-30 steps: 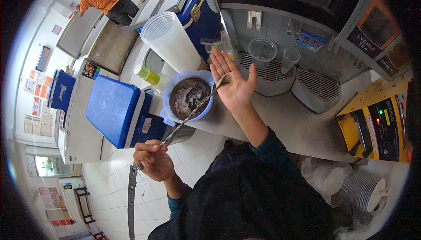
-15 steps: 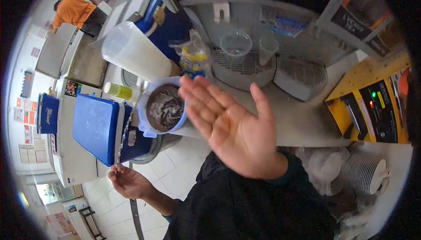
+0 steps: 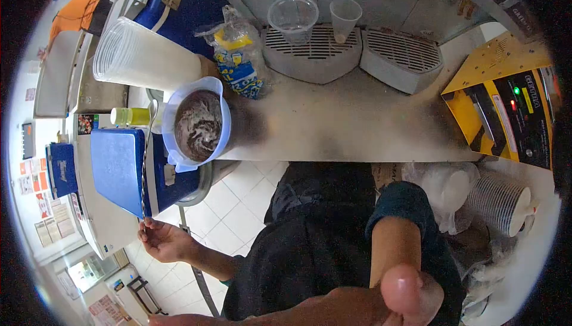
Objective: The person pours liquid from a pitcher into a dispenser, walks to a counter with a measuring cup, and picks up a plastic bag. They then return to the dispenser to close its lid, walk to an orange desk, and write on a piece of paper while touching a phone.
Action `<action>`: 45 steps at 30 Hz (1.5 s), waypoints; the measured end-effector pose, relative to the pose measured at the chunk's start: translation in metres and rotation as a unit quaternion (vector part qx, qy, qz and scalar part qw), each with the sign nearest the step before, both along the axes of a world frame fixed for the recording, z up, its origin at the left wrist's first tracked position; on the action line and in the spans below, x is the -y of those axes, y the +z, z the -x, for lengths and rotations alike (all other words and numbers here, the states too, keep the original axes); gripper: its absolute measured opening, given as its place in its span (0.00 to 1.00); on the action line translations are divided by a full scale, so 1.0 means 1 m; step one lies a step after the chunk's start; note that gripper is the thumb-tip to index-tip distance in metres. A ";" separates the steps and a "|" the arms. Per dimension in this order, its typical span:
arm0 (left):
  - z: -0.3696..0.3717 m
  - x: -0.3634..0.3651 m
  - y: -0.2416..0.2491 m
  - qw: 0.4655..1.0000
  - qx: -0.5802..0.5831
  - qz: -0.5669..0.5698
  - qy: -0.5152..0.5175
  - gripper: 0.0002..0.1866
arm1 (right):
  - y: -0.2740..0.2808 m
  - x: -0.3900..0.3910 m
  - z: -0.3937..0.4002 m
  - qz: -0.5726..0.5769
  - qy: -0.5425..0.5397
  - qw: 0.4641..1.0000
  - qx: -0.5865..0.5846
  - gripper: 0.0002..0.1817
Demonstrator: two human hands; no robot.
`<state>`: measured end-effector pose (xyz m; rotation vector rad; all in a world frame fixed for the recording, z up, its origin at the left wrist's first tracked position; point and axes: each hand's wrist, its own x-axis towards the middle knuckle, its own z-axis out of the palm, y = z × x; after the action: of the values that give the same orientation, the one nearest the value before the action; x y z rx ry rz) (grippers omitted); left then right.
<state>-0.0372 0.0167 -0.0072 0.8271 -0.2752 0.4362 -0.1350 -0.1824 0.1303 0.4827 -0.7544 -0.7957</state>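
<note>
My left hand, at the lower left, is closed on the lower end of a long twisted metal spoon. The spoon stands upright in front of the blue cooler box, its other end near a green-capped bottle. My right hand is very near the camera at the bottom edge, its fingers stretched to the left and nothing seen in it; part is cut off. A pale blue pitcher with dark, swirled liquid sits on the counter, touched by neither hand.
Stacked clear cups and a plastic bag lie behind the pitcher. Two cups stand on a drip tray. A yellow-black machine is at right, above stacked lids. A person in orange is at upper left.
My right hand has moved down from over the counter to the bottom edge, close to the camera. The view has tilted and shifted. My left hand still holds the spoon.
</note>
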 end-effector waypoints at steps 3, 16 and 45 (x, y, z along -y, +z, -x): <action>-0.003 -0.004 -0.005 0.998 -0.025 -0.018 0.055 0.12 | -0.007 0.029 0.012 0.096 0.147 0.980 -0.093 0.39; -0.003 -0.006 -0.024 0.999 -0.025 0.021 0.037 0.13 | -0.129 0.261 -0.008 0.179 -0.021 0.768 -0.614 0.30; -0.014 0.108 0.011 0.998 -0.035 0.023 0.047 0.10 | -0.201 0.275 0.034 0.464 -0.245 -0.239 -0.817 0.36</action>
<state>-0.0230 -0.0917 0.0042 0.8118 -0.1609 0.4981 -0.1690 -0.4570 -0.0708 2.8009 -1.7902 0.4501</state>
